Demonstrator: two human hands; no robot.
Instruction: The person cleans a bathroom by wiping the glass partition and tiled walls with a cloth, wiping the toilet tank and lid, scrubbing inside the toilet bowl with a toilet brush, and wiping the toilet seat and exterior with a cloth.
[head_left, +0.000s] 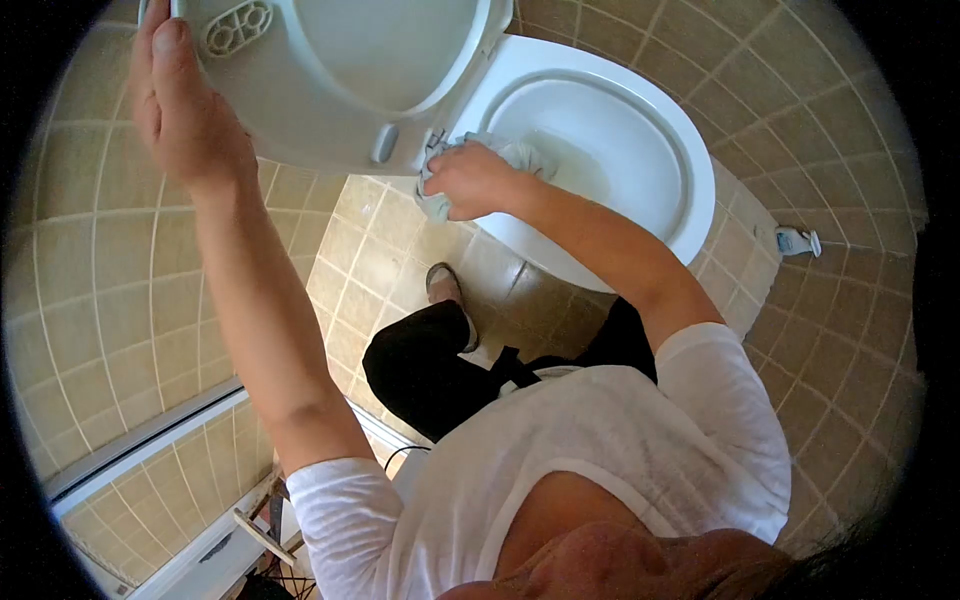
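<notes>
My right hand [478, 180] is closed around a pale, crumpled cloth [437, 207]. It presses the cloth to the toilet bowl's rim beside the seat hinge, and part of the cloth hangs over the inner edge. The white toilet bowl [660, 120] has a little yellowish-looking water at the bottom. Up at the left, my left hand [190, 110] grips the outer edge of the raised toilet seat [310, 130], thumb on the near face; its other fingers are partly hidden. Behind the seat's opening shows the lid [390, 45].
A pale plastic piece with holes [238, 28] is near my left thumb. A spray bottle [797, 241] stands by the tiled wall at right. My foot [445, 290] is on the tiled floor [375, 255] below the bowl. A metal rail [150, 440] runs along the lower left.
</notes>
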